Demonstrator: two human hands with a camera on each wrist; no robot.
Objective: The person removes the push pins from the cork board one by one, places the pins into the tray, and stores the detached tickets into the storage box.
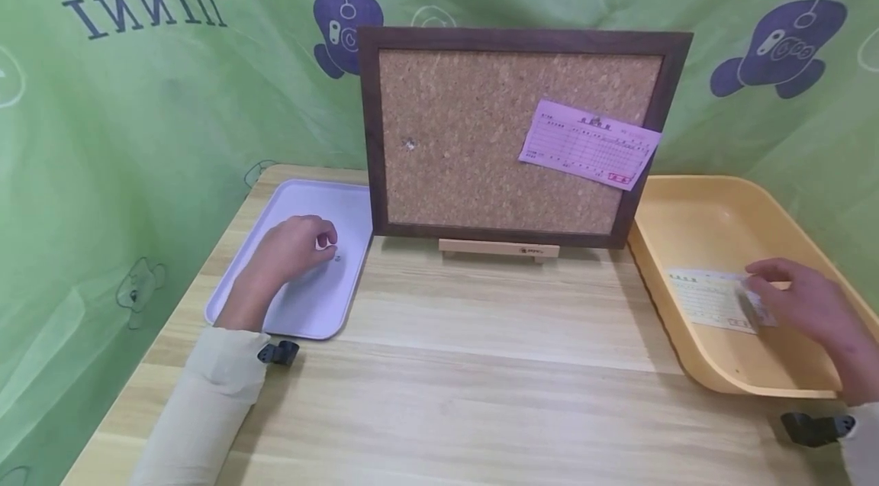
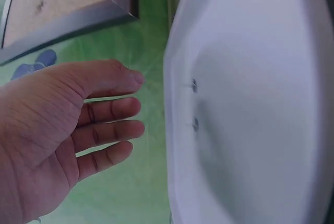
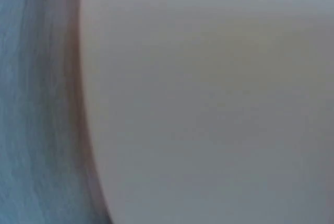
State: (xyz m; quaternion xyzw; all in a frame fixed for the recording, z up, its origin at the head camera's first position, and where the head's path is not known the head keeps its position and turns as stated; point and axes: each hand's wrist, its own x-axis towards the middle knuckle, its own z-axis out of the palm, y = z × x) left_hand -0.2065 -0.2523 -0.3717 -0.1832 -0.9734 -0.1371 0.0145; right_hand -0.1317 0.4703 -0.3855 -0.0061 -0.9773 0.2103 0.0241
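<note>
My left hand (image 1: 295, 248) hovers over a lavender tray (image 1: 281, 310), its fingers loosely bent. In the left wrist view that hand (image 2: 73, 125) shows a gap between thumb and fingers, with nothing visible in it. Two small thumbtacks, an upper thumbtack (image 2: 194, 85) and a lower thumbtack (image 2: 195, 125), lie points up on the tray. My right hand (image 1: 803, 299) is above a yellow tray (image 1: 721, 204), thumb and forefinger apart, near the right end of a pale printed slip (image 1: 714, 303). The right wrist view shows only a blurred tray surface (image 3: 209, 119).
A dark-framed corkboard (image 1: 481, 143) stands on a small wooden stand (image 1: 497, 248) between the trays. A pink slip (image 1: 584, 146) is pinned at its right side, tilted, overlapping the frame. All rest on a wooden table (image 1: 481, 394) before a green curtain (image 1: 206, 104).
</note>
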